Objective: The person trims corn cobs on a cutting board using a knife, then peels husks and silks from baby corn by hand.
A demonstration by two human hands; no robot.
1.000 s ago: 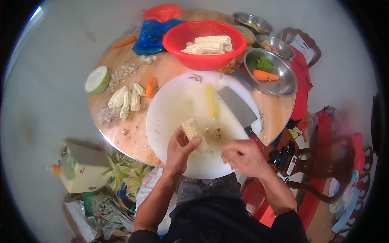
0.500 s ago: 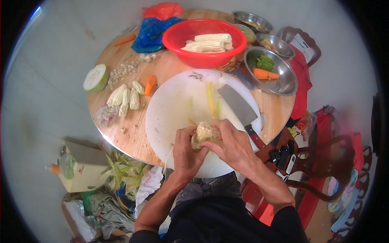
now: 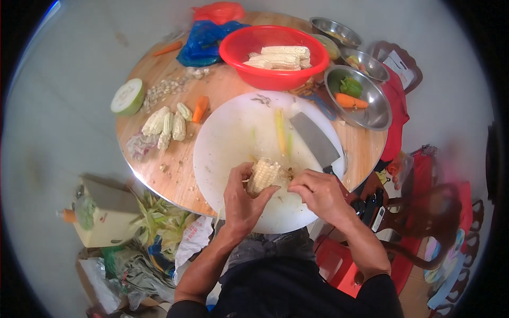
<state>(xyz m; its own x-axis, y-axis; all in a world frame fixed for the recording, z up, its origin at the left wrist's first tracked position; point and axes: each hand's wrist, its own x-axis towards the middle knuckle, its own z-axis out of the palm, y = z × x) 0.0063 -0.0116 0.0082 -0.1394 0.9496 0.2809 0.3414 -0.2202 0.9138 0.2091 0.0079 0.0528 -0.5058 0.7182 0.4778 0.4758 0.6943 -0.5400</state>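
A short piece of pale corn (image 3: 264, 175) is held by my left hand (image 3: 244, 201), thumb on its lower side and fingers at its left, above the round white cutting board (image 3: 222, 138). Just right of the corn is my right hand (image 3: 318, 193), its thumb and fingertips pinched together beside some brown scraps (image 3: 287, 174); whatever is between them is too small to make out. A cleaver (image 3: 315, 139) lies on the board's right side, and a yellow-green strip (image 3: 281, 131) lies left of it.
Behind the board stands a red basket (image 3: 273, 80) of corn cobs. Metal bowls are at the back right, one with a carrot (image 3: 351, 100). On the left lie small corn pieces (image 3: 155, 122), a cut melon (image 3: 128, 97), garlic (image 3: 163, 91) and a carrot piece (image 3: 200, 109).
Both hands came together around the corn, then my right hand moved off to the right with its fingers pinched. The corn remains in my left hand. The view has shifted slightly.
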